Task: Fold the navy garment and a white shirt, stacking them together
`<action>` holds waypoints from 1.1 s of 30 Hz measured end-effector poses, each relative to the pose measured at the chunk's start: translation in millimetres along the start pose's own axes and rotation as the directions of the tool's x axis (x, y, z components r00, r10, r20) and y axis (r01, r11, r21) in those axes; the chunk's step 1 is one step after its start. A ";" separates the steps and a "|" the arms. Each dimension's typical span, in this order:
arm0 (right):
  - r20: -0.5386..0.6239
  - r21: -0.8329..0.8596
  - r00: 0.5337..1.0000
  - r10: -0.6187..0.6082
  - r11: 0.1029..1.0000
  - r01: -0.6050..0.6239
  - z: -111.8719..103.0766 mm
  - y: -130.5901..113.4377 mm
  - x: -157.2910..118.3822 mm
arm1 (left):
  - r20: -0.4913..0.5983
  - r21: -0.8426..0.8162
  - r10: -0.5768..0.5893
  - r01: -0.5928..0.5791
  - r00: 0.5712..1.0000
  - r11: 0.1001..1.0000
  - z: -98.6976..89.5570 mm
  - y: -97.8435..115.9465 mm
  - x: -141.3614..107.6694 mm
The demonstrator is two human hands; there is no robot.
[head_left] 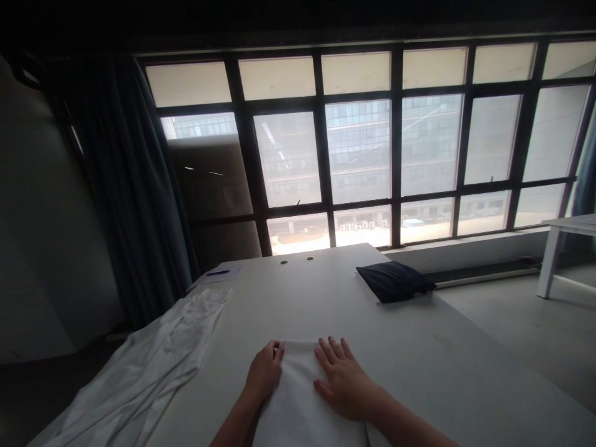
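Observation:
A white cloth (298,391), folded into a long flat strip, lies on the white table in front of me. My left hand (266,371) grips its far left corner, with the fingers curled in at the edge. Spread flat, my right hand (342,379) rests on the cloth's right side, fingertips near its far edge. The cloth's near end runs out of view at the bottom.
On the left of the table (279,298) lies a crumpled white cloth (162,347). A folded dark cloth (395,280) sits at the right edge. Papers with a blue pen (218,272) are at the far left. Windows and a dark curtain (125,186) stand beyond.

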State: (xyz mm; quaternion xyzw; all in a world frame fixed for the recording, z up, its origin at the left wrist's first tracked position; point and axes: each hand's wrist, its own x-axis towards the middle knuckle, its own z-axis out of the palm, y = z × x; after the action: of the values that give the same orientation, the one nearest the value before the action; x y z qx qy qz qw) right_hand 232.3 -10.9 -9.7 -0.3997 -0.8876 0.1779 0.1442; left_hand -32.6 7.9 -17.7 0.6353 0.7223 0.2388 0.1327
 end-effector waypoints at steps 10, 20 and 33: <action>0.029 -0.008 0.999 -0.036 0.999 0.036 -3.4 -3.3 -3.4 | -0.092 -0.058 -0.002 -0.004 0.996 0.998 -1.0 2.4 1.3; -0.014 -0.054 0.999 -0.029 0.998 0.028 0.7 -2.9 4.1 | -0.150 -0.058 -0.009 0.000 0.989 0.998 1.8 0.0 0.3; -0.090 0.009 0.996 0.027 1.000 -0.026 9.9 6.0 12.8 | 0.148 0.052 0.448 -0.459 0.882 0.887 8.8 38.4 -35.4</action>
State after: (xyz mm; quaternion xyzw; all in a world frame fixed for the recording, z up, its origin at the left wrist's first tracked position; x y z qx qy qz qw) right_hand 224.2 0.6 -19.7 -0.4185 -0.8741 0.1652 0.1831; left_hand 10.2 -22.3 -9.4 0.8061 0.5528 0.1896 0.0931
